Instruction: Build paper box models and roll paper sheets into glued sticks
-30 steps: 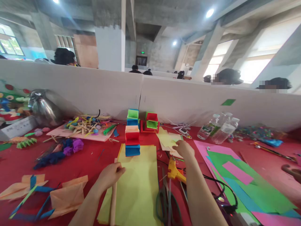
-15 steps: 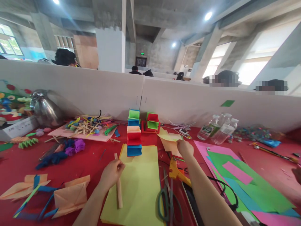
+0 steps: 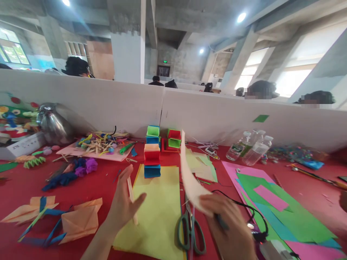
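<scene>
A narrow wooden stick (image 3: pixel 131 191) slants along the palm of my left hand (image 3: pixel 123 202), appearing tucked in it; the thumb and upper fingers are spread. Beneath lies a stack of yellow paper (image 3: pixel 159 202). My right hand (image 3: pixel 230 224), blurred by motion, pinches the lower end of a curved pale peach paper (image 3: pixel 187 173) that stands up. Some dark object shows under its fingers, too smeared to name. Scissors with grey-green handles (image 3: pixel 184 231) lie between the hands at the stack's right edge. Folded paper boxes in several colours (image 3: pixel 152 157) stand stacked at the stack's far end.
Wooden sticks and pom-poms fill a pink board (image 3: pixel 100 148) at back left. Folded peach paper (image 3: pixel 80 220) lies front left. Plastic bottles (image 3: pixel 256 148), coloured sheets (image 3: pixel 287 206) and a black cable (image 3: pixel 260 213) occupy the right. A white partition (image 3: pixel 121 104) stands behind.
My right hand has come back toward me with a peach paper from the pile. My left thumb and fingers have spread and the stick has shifted slightly. The yellow glue gun is no longer visible.
</scene>
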Available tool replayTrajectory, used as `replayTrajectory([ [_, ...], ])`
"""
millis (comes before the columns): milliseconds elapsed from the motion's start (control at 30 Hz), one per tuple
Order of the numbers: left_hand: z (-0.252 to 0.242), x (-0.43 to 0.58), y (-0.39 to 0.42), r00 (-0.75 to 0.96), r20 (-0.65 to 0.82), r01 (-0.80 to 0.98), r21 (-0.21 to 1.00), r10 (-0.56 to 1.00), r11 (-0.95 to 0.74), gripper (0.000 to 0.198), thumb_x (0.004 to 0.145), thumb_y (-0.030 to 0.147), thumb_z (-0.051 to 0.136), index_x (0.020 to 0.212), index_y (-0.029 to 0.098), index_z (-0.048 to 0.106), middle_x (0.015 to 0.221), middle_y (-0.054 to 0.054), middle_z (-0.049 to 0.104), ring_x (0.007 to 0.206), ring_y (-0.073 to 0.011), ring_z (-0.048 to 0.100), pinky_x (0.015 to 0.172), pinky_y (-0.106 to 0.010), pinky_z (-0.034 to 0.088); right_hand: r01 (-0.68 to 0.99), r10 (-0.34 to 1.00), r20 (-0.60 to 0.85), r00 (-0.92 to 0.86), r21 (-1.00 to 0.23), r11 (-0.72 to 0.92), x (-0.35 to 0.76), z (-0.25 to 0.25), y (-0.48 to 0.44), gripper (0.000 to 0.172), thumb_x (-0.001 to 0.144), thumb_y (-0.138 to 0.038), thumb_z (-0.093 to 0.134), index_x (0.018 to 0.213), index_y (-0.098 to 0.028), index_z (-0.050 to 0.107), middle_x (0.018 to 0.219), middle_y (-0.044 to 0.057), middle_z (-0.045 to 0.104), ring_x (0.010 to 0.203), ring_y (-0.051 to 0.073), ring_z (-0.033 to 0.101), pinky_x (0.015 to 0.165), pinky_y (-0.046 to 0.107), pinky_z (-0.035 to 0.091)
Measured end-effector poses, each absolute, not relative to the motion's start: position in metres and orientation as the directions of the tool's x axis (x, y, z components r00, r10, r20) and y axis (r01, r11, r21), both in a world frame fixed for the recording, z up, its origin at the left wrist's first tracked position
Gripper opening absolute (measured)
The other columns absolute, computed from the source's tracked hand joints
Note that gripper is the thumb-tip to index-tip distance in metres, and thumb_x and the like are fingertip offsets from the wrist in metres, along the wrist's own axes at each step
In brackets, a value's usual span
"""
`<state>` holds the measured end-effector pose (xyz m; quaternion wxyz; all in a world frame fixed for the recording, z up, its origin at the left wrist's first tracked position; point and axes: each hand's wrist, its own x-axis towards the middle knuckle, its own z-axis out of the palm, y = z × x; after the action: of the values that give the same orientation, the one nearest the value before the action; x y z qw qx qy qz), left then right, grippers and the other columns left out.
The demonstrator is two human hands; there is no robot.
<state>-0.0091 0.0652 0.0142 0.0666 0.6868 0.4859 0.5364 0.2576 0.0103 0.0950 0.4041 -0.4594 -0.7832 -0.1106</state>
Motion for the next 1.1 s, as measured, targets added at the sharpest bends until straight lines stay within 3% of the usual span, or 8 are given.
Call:
replayTrajectory([
  [100,0.015,0.011,0.020,0.153,0.811,0.617,0.368,0.565,-0.695,0.089,0.071,0.050,0.062,0.139,0.029,0.009,0.148,-0.009,0.009,0.133,-0.0328,0.017,0.102,-0.050,0.028,0.753,0.657,0.648,-0.385,-0.191,0.629,0.234,0.049,0.002,0.016,0.079,-0.013,0.053,0.089,-0.024,0.060,0.082,0.001,0.066,0.078,0.017,0.057,0.072,0.029,0.041],
  [167,0.004,0.020,0.002,0.430,0.688,0.583,0.282,0.584,-0.762,0.086,0.070,0.060,0.057,0.139,0.029,0.016,0.149,-0.006,0.012,0.133,-0.0314,0.016,0.104,-0.047,0.026,0.737,0.691,0.589,-0.419,-0.224,0.638,0.218,0.022,0.002,0.017,0.078,-0.009,0.051,0.079,-0.023,0.060,0.073,0.000,0.065,0.071,0.016,0.056,0.066,0.028,0.039],
  [300,-0.015,0.014,0.007,0.561,0.329,0.631,0.424,0.759,-0.650,0.108,0.061,0.065,0.061,0.141,0.016,0.008,0.145,-0.014,0.023,0.133,-0.0311,0.020,0.105,-0.047,0.026,0.703,0.782,0.458,-0.423,-0.378,0.602,0.203,-0.004,0.002,0.022,0.072,-0.001,0.050,0.072,-0.021,0.060,0.071,0.000,0.063,0.070,0.016,0.055,0.065,0.027,0.040],
  [433,-0.012,-0.004,0.028,0.630,0.165,0.666,0.388,0.759,-0.637,0.083,0.061,0.050,0.069,0.132,0.023,0.037,0.140,-0.008,0.038,0.130,-0.0304,0.026,0.105,-0.052,0.023,0.566,0.840,0.423,-0.340,-0.621,0.542,0.216,0.000,0.004,0.027,0.068,0.001,0.043,0.071,-0.020,0.059,0.081,0.003,0.065,0.084,0.018,0.057,0.075,0.031,0.043],
  [533,-0.007,-0.008,0.035,0.563,0.276,0.699,0.344,0.779,-0.627,0.036,0.070,0.018,0.064,0.105,0.026,0.061,0.122,-0.001,0.057,0.121,-0.0241,0.041,0.104,-0.046,0.028,0.504,0.878,0.427,-0.214,-0.722,0.474,0.232,0.001,0.009,0.020,0.070,-0.004,0.045,0.066,-0.020,0.056,0.090,0.007,0.064,0.093,0.021,0.057,0.082,0.037,0.044],
  [800,-0.010,-0.002,0.021,0.380,0.203,0.869,0.255,0.902,-0.423,0.043,0.067,-0.004,0.046,0.089,0.026,0.066,0.088,-0.003,0.060,0.084,-0.0197,0.054,0.071,-0.032,0.045,0.762,0.873,0.314,-0.373,-0.434,0.481,0.233,-0.006,0.009,0.042,0.069,-0.004,0.052,0.105,-0.024,0.062,0.118,0.006,0.058,0.114,0.026,0.045,0.095,0.046,0.035],
  [933,-0.018,-0.010,0.013,0.427,0.150,0.795,0.408,0.892,-0.450,0.036,0.072,0.004,0.053,0.101,0.024,0.059,0.097,-0.003,0.059,0.093,-0.0191,0.054,0.078,-0.030,0.046,0.753,0.853,0.239,-0.464,-0.399,0.522,0.219,-0.010,0.009,0.018,0.077,-0.013,0.058,0.086,-0.025,0.067,0.093,0.001,0.067,0.092,0.020,0.056,0.084,0.036,0.042],
  [1100,-0.027,-0.027,0.007,0.429,0.161,0.676,0.596,0.889,-0.434,0.007,0.079,0.015,0.054,0.077,0.021,0.057,0.102,-0.002,0.061,0.097,-0.0160,0.055,0.083,-0.027,0.045,0.738,0.859,0.243,-0.451,-0.440,0.512,0.224,-0.015,0.016,0.011,0.077,-0.016,0.061,0.082,-0.023,0.068,0.091,0.002,0.068,0.088,0.019,0.057,0.081,0.034,0.042],
])
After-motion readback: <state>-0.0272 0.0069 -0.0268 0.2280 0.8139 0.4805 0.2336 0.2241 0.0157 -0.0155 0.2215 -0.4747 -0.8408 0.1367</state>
